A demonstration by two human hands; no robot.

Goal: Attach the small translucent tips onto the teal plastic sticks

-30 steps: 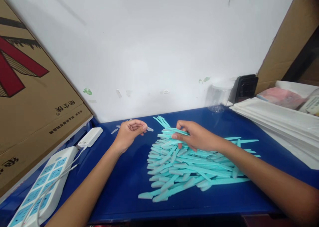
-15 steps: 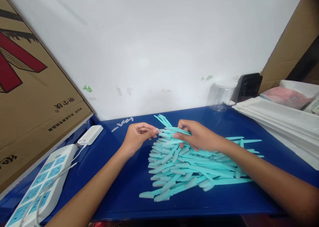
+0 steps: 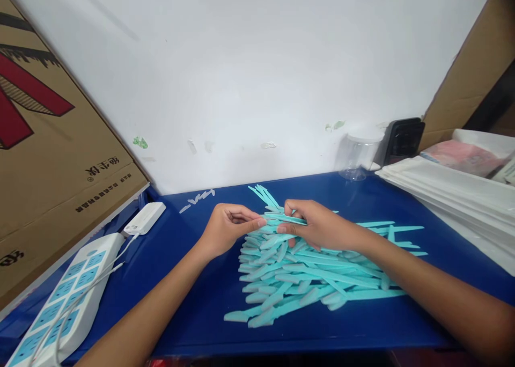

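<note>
My right hand (image 3: 308, 222) is closed round a turquoise eyebrow razor (image 3: 295, 218) above the upper part of a pile. My left hand (image 3: 235, 225) pinches at the left end of that razor; its fingertips hide the blade end and whatever small cover is there. Below both hands, many similar razors form a loose pile (image 3: 314, 273), mostly with their pale, covered-looking ends to the left. A few more razors (image 3: 263, 196) lie slanted behind my hands. Several small translucent strips (image 3: 197, 198) lie on the table to the left, behind my left hand.
The blue table (image 3: 193, 313) meets a white wall. On the left are a power strip (image 3: 68, 297), a white adapter (image 3: 145, 218) with cables, and a large cardboard box (image 3: 52, 141). At the right stand a clear jar (image 3: 360, 155), a black holder (image 3: 403, 141) and stacked white trays (image 3: 442, 195).
My left hand has moved slightly right, closing the small gap to the razor where a whitish piece showed between its fingertips. My right hand has shifted a little left and down.
</note>
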